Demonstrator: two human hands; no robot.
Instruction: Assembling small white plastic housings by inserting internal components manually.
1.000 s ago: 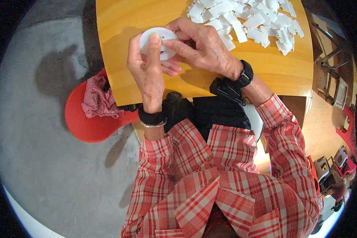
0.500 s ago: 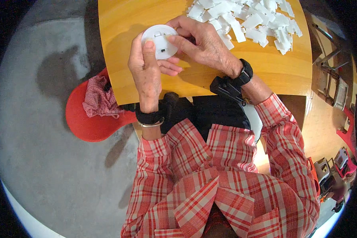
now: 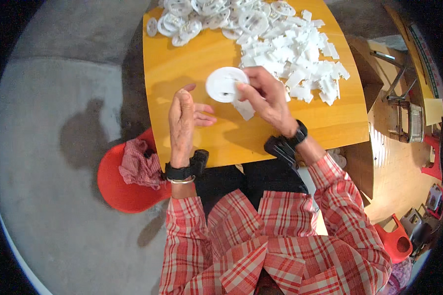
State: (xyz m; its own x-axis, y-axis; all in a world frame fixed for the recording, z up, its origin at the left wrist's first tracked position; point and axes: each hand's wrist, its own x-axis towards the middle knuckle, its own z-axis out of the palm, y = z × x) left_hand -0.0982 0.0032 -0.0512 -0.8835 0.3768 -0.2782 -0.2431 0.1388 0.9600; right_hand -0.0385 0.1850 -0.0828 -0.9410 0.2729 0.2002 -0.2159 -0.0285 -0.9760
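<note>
A round white plastic disc [image 3: 222, 86] with small slots in its face is pinched at its right edge by my right hand [image 3: 268, 98], thumb on top. The hand holds it above the yellow tabletop, slightly blurred by motion. To the left of the disc, my left hand [image 3: 183, 115] is off it, fingers apart and holding nothing. Just beyond my right hand spreads a heap of flat white plastic pieces [image 3: 300, 54]. One such piece [image 3: 244, 109] lies partly beneath the disc and my right hand.
Several round white discs [image 3: 253, 22] are piled at the table's far edge, beside the flat pieces. The yellow table [image 3: 221, 142] ends just before my lap. A red stool [image 3: 118, 182] with a checked cloth [image 3: 141, 164] stands at the left. A red chair [image 3: 395, 241] is at right.
My left hand has let go of the disc, which my right hand has carried rightward. The view has shifted, bringing the pile of discs into sight.
</note>
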